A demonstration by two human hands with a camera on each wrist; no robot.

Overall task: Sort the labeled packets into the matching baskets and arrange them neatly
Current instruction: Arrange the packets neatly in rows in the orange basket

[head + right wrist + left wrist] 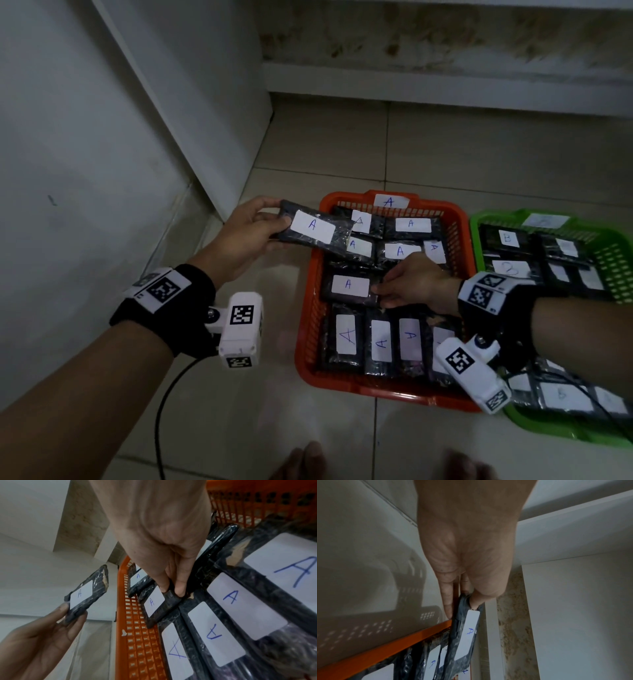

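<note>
An orange basket [310,308] tagged A holds several black packets with white A labels. My left hand [253,226] pinches one A packet [313,229] by its end, lifted above the basket's far left corner; the left wrist view shows this held packet [464,635] edge-on between thumb and fingers. My right hand [407,286] grips the right end of another A packet [349,287] in the basket's middle row; in the right wrist view thumb and forefinger pinch that gripped packet [159,604]. At the right, a green basket [616,260] holds B packets.
A white wall panel [102,120] stands close on the left, and a stained skirting [445,44] runs along the back. Tiled floor [325,144] lies beyond the baskets. A black cable [161,411] hangs from my left wrist. Toes [308,459] show at the bottom edge.
</note>
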